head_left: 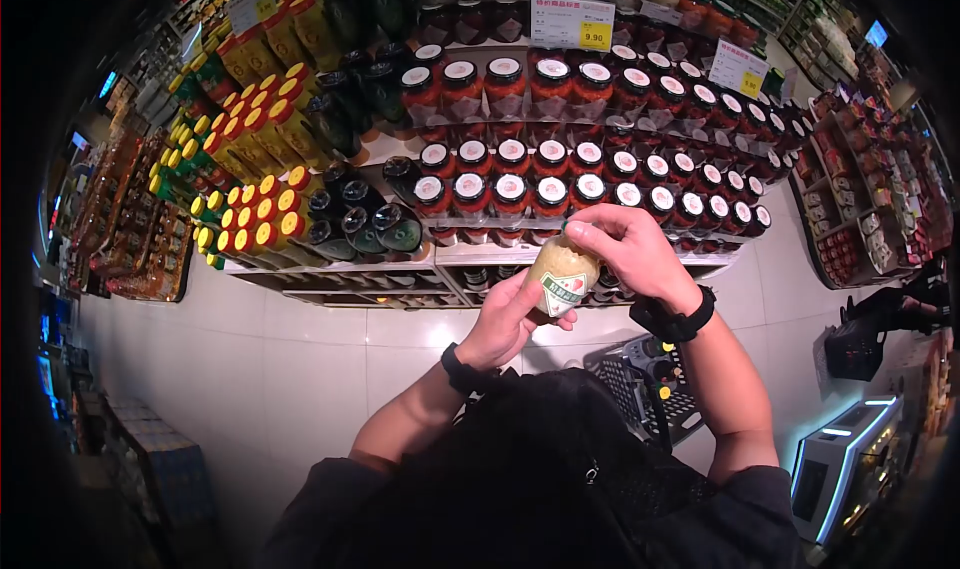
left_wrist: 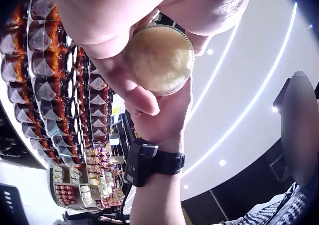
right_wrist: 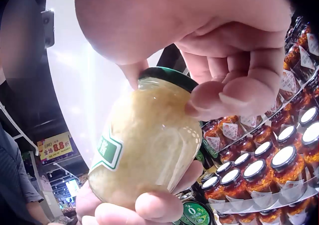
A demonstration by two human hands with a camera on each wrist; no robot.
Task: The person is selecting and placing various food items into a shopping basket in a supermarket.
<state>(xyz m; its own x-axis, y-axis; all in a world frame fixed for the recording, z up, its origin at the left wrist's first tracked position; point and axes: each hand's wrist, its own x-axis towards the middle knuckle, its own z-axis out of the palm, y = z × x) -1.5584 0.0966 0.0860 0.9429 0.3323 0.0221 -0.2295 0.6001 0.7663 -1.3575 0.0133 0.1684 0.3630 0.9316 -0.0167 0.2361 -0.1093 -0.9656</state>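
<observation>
A glass jar of pale yellowish contents [head_left: 562, 273], with a green and white label, is held in front of the body. My left hand [head_left: 508, 319] grips its lower part, fingers curled round the glass. At the top, my right hand [head_left: 630, 254] pinches the dark green lid [right_wrist: 168, 77] between thumb and fingers. In the right wrist view the jar [right_wrist: 149, 135] stands tilted, with the left fingers [right_wrist: 158, 206] under and around its base. The left wrist view shows the round bottom of the jar [left_wrist: 160, 60] between both hands.
Shelves of red jars with white-topped lids [head_left: 552, 191] stand ahead, with dark bottles [head_left: 398, 231] and yellow-capped bottles [head_left: 265, 234] to their left. A shopping basket [head_left: 640, 394] holding items is below the right forearm. Another display [head_left: 850, 199] stands at the right.
</observation>
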